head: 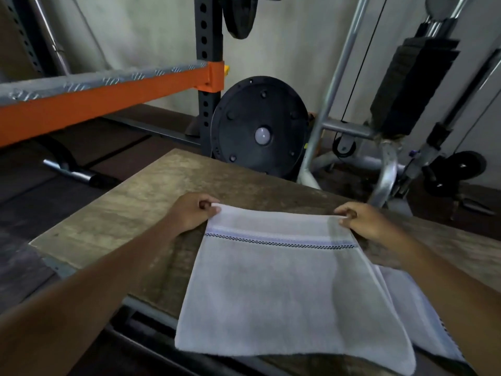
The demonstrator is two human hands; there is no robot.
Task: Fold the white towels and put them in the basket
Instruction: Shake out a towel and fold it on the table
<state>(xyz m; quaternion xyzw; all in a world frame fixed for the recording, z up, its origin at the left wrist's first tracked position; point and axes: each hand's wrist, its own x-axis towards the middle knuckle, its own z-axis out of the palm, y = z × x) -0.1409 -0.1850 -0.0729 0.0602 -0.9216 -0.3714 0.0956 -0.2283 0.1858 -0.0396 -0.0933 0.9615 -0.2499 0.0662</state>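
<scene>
**Folded towel held by its far corners over the counter**

While both hands pinch it at its far edge, the white terry towel with a blue and black checked stripe lies doubled over the worn brown wooden counter. The left hand has its grip clamped on the far left corner, thumb and fingers closed over the cloth; the right hand has its grip clamped on the far right corner in the same way. The held edge runs left to right, raised slightly off the wood, and the stripe runs parallel to it just nearer the viewer. From there the cloth slopes towards the near side, its near edge hanging past the counter's near rim. The top layer looks roughly square, so its long axis cannot be told for sure. A second layer shows underneath at the right, spreading out beyond the upper one.

The counter is scuffed and patchy, with a grey metal rim on its near left side. Beyond it stands gym equipment: a black perforated steel upright, an orange bar topped with grey tread plate, a round black weight plate leaning at the far edge, and silver tubing with black foam rollers on the right, against a pale wall.
</scene>
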